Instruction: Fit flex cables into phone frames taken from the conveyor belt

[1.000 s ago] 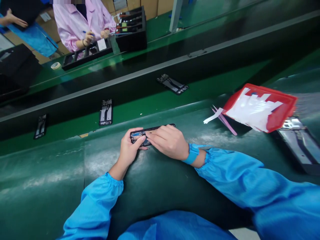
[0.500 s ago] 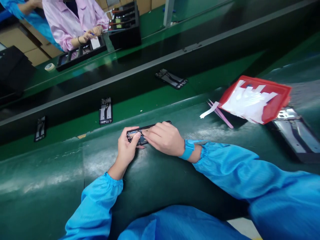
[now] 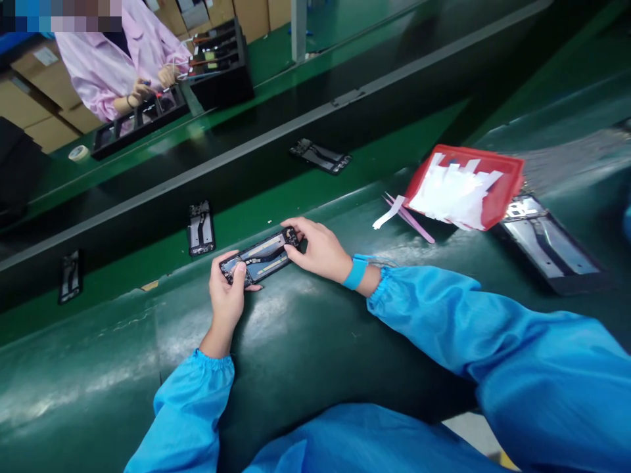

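Observation:
Between my two hands is an opened phone body (image 3: 269, 256), its back off, with a dark flex cable running along the silvery battery bay. My left hand (image 3: 229, 289) grips its left end, thumb on top and fingers round the edge. At the right end, my right hand (image 3: 318, 246) pinches the phone between thumb and fingers; a blue band circles that wrist. A red tray (image 3: 515, 164) full of white strips (image 3: 453, 190) lies to the right of my right hand. Pink tweezers (image 3: 417, 225) rest beside the tray, next to a loose white strip (image 3: 389, 211).
Open phone bodies lie along the green sunken strip: one far left (image 3: 70, 276), one nearer (image 3: 201, 228), one further right (image 3: 321, 156). A stack of phone bodies (image 3: 552, 243) sits behind the red tray. Across the bench, a co-worker in pink (image 3: 123, 59) handles a black divided tray (image 3: 103, 148).
My right hand has moved from over the middle of the phone to its right end, uncovering the cable and battery bay. The camera view has shifted, so the surroundings appear further left.

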Motion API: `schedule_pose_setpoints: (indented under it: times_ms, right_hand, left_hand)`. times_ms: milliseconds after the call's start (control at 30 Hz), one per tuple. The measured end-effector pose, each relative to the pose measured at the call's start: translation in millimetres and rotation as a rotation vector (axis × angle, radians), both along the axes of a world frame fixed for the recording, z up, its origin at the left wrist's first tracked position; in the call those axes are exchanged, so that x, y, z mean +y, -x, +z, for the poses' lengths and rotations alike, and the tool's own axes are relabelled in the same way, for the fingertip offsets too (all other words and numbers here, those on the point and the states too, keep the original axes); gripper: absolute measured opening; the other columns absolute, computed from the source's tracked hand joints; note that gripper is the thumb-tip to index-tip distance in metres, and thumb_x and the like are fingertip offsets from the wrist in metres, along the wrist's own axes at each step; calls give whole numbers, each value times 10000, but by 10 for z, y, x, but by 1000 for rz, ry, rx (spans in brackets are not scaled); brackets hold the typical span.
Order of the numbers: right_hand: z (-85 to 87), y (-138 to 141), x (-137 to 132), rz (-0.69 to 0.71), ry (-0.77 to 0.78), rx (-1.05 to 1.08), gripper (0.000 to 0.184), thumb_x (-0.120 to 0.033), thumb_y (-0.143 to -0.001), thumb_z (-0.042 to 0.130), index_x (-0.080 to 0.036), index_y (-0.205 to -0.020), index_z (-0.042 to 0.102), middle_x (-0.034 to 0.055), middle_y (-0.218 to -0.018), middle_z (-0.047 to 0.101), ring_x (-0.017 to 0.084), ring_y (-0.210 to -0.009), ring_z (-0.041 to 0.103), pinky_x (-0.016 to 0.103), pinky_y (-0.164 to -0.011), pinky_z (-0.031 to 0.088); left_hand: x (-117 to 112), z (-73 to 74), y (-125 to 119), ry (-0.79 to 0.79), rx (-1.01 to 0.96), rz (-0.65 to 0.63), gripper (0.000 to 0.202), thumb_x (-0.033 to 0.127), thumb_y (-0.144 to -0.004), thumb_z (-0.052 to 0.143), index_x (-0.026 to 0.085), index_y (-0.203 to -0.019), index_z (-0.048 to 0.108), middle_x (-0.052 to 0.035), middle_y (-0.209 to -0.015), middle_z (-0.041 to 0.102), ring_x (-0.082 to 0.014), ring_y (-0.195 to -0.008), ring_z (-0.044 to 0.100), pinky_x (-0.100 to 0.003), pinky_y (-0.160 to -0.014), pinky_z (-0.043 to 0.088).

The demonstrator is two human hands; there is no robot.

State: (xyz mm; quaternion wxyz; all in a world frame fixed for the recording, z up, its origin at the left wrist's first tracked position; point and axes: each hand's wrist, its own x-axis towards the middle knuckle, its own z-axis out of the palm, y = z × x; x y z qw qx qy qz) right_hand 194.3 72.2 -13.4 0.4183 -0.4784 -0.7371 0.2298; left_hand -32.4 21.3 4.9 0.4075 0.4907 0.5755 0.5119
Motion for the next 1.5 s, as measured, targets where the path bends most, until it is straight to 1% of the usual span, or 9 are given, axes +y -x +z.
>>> schedule_pose_setpoints:
  times_ms: [167, 433, 633, 800, 1000, 1133, 1233, 1400, 1500]
  right_hand:
    - [41, 82, -70, -26, -25, 61, 507, -241, -836, 720, -215, -1309, 540, 120, -1273, 648, 325, -1157, 627, 488, -1007, 512]
    - [148, 291, -308, -119, 16, 82, 727, -387, -755, 879, -250, -1340, 471, 168, -1368, 490, 396, -1347, 466, 602, -1108, 444]
    - [139, 322, -315, -138, 9, 53, 634, -376, -797, 865, -207, -1311, 534, 183, -1330, 482, 411, -1339, 465, 602, -1113, 453]
    - [39, 166, -159, 23, -34, 101, 389, -211, -945, 640, -244, -1331, 609, 119, -1231, 552, 312, -1196, 585, 501, -1065, 514]
    - [127, 31, -133, 117, -197, -212, 236, -225, -988, 616, -176, -1205, 695, 133, -1125, 672, 328, -1064, 629, 482, -909, 524]
    - [197, 50, -241, 169, 77, -183, 56, -254, -939, 707, -214, -956, 672, 13, -831, 710, 211, -742, 674, 307, -644, 479]
    - [200, 94, -298, 303, 256, -110, 221, -330, -933, 738, -225, -802, 594, -47, -672, 668, 157, -580, 629, 269, -555, 409]
    - [130, 198, -303, 332, 364, 397, 316, -405, -945, 673, -214, -1173, 568, 65, -1074, 727, 229, -910, 714, 336, -746, 585]
    - [92, 247, -312, 372, 364, 485, 345, -396, -961, 652, -205, -1221, 531, 81, -1097, 708, 252, -980, 695, 394, -845, 603]
  left_hand:
    - [-126, 37, -159, -58, 60, -19, 515, 540, -913, 718, 203, -1248, 519, -76, -1115, 628, -196, -884, 729, -245, -529, 661]
    - [-356, -37, -391, -156, 272, -5, 353, 419, -1021, 595, 198, -1274, 487, -115, -1165, 675, -162, -779, 748, -204, -543, 624]
    - [-273, -30, -333, -192, 306, 54, 332, 366, -981, 643, 195, -1235, 513, -30, -932, 691, -100, -526, 650, -190, -458, 560]
    - [-93, 29, -157, -98, 163, 70, 402, 415, -911, 718, 202, -1204, 542, 47, -798, 590, -46, -383, 494, -158, -320, 442]
    - [25, 17, -33, 46, -130, -95, 610, 496, -834, 779, 262, -1343, 538, -46, -1087, 607, -115, -675, 627, -168, -376, 507]
    - [28, -21, -65, 76, -311, -93, 592, 478, -795, 806, 234, -1284, 578, -55, -1077, 683, -136, -731, 664, -199, -519, 554]
    - [-25, -51, -123, 47, -252, -85, 453, 398, -781, 845, 195, -1125, 631, -48, -1051, 722, -156, -894, 697, -247, -799, 593]
    - [-163, -64, -265, 42, -191, -182, 444, 444, -858, 795, 202, -1166, 587, -72, -1148, 716, -200, -1054, 691, -323, -960, 560]
    - [-218, -34, -332, 10, -122, -198, 437, 481, -891, 756, 207, -1176, 570, -74, -1138, 704, -209, -1042, 688, -331, -942, 562]
